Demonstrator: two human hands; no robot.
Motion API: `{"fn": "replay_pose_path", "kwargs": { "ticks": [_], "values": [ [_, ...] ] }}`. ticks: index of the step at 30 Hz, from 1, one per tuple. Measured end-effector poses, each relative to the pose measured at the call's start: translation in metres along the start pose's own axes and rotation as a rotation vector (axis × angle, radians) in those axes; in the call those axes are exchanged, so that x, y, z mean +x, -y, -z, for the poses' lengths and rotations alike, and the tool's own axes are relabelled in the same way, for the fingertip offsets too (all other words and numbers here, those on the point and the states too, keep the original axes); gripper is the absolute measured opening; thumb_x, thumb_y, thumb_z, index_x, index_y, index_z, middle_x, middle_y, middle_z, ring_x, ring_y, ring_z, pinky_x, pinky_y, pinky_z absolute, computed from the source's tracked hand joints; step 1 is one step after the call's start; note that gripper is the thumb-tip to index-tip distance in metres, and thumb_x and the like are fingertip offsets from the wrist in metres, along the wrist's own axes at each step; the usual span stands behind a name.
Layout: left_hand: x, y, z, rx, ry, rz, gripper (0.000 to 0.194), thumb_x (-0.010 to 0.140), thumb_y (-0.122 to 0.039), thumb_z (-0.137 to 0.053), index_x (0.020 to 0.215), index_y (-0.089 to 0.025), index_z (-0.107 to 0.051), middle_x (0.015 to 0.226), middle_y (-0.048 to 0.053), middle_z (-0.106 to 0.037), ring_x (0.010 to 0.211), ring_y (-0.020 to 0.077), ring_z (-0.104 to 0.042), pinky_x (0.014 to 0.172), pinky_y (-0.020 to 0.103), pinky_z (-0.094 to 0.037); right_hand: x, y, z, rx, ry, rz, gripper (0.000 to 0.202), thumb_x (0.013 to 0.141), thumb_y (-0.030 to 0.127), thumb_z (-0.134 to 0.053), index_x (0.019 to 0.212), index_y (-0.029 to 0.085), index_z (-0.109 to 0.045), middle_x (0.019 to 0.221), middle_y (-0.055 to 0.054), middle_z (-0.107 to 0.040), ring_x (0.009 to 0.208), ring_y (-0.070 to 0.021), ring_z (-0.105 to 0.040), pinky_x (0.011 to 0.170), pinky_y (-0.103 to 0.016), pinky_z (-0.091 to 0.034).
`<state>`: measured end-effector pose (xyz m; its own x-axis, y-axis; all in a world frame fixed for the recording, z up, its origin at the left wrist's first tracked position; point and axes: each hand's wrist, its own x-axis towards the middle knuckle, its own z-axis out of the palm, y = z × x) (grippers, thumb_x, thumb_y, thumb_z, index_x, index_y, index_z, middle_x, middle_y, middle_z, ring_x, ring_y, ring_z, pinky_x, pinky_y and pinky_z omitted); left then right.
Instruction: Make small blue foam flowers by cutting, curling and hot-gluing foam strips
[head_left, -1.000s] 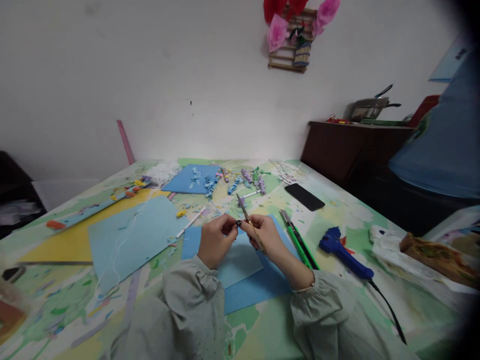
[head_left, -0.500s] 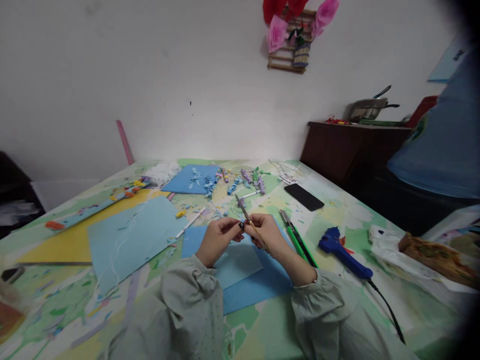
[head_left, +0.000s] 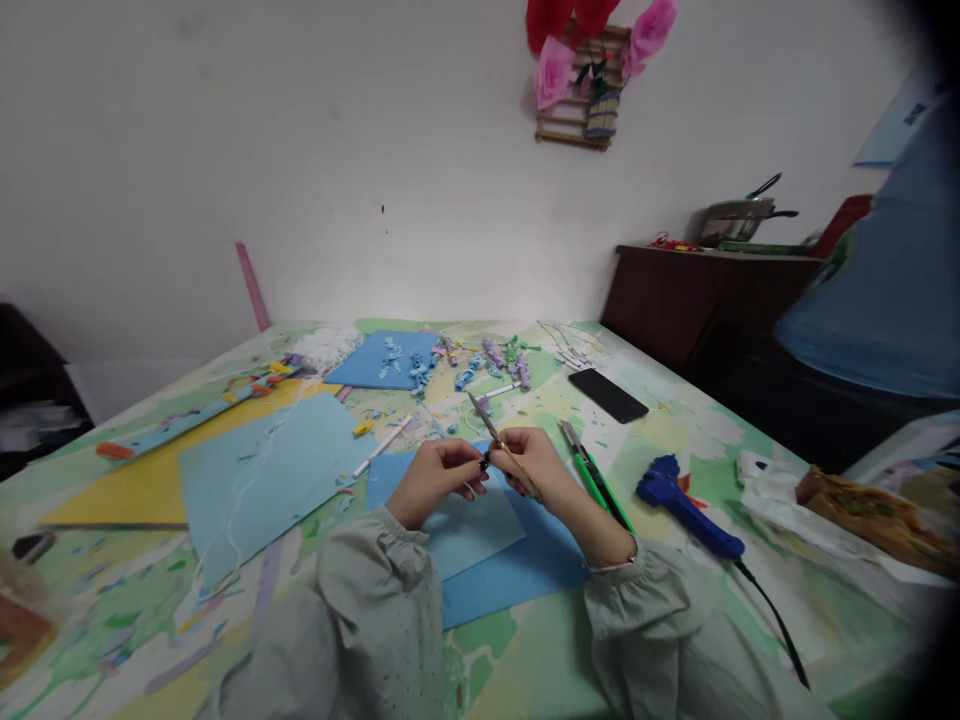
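The right hand (head_left: 532, 468) is closed around the scissors (head_left: 487, 423), which lie slantwise across its fingers, blades projecting beyond the grip and away from the body, handles toward the palm. The left hand (head_left: 427, 482) is directly beside it, with thumb and fingers curled and tips meeting those of the right hand; whether they pinch a small piece cannot be determined. Judged by appearance, the scissors are light, rigid and smooth-surfaced, with low risk of breakage; the correct hold is at the handle loops, clear of the blade edges. The light blue sheet (head_left: 480, 540) lies below both hands on a larger blue sheet (head_left: 510, 590). Both sheets should prove light, flexible and easily creased; lift them by a free edge or corner with flat fingers. Whether they are paper or thin foam cannot be established. To the right of the grip, just beside the forearm, lies the green cutter (head_left: 596, 480); farther right is the blue glue gun (head_left: 690, 510). The right hand's fingers cover part of the handles, so finger placement in the loops is not verifiable. The blades appear as one narrow line, and any slight gap is too small to resolve. The hands and sleeves (head_left: 379, 580) hide parts of both sheets.
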<state>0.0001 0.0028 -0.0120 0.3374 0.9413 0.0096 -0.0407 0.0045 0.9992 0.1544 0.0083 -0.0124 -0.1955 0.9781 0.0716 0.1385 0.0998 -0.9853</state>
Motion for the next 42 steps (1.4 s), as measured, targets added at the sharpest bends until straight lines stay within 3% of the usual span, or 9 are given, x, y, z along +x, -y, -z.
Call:
{"fn": "replay_pose_path", "kwargs": {
  "ticks": [6,11,34,42],
  "values": [
    [-0.002,-0.008,0.004,-0.208,-0.185,-0.055,0.017,0.065,-0.024,-0.067,0.076,-0.013,-0.059,0.073,0.003,-0.066,0.062,0.0143,-0.064,0.051,0.022,-0.047,-0.005,0.002,0.001,-0.312,-0.153,0.261,0.022,0.065,0.028,-0.057,0.051,0.017,-0.045,0.045,0.007,-0.033,0.043,-0.0061,-0.032,0.041,-0.019,-0.022],
    [-0.002,-0.011,0.008,-0.274,-0.284,-0.114,0.019,0.063,-0.024,-0.069,0.075,-0.013,-0.059,0.074,0.001,-0.064,0.067,0.0144,-0.064,0.053,0.021,-0.047,-0.009,0.001,-0.002,-0.555,-0.14,0.325,0.025,0.065,0.03,-0.06,0.05,0.016,-0.047,0.046,0.006,-0.037,0.047,-0.0069,-0.033,0.044,-0.02,-0.021],
    [-0.001,-0.011,0.006,-0.214,-0.251,-0.108,0.017,0.063,-0.025,-0.067,0.073,-0.015,-0.058,0.07,0.0,-0.062,0.065,0.0135,-0.062,0.051,0.021,-0.045,-0.011,0.004,-0.006,-0.696,-0.177,0.344,0.025,0.068,0.031,-0.059,0.049,0.016,-0.052,0.045,0.003,-0.045,0.045,-0.0076,-0.036,0.046,-0.021,-0.022],
    [-0.001,-0.01,0.008,-0.231,-0.288,-0.106,0.02,0.06,-0.025,-0.069,0.073,-0.014,-0.059,0.069,0.0,-0.062,0.064,0.014,-0.063,0.051,0.021,-0.045,-0.01,0.004,-0.005,-0.715,-0.171,0.332,0.025,0.067,0.032,-0.06,0.049,0.016,-0.053,0.044,0.003,-0.045,0.045,-0.0079,-0.035,0.046,-0.021,-0.021]
  ]
}}
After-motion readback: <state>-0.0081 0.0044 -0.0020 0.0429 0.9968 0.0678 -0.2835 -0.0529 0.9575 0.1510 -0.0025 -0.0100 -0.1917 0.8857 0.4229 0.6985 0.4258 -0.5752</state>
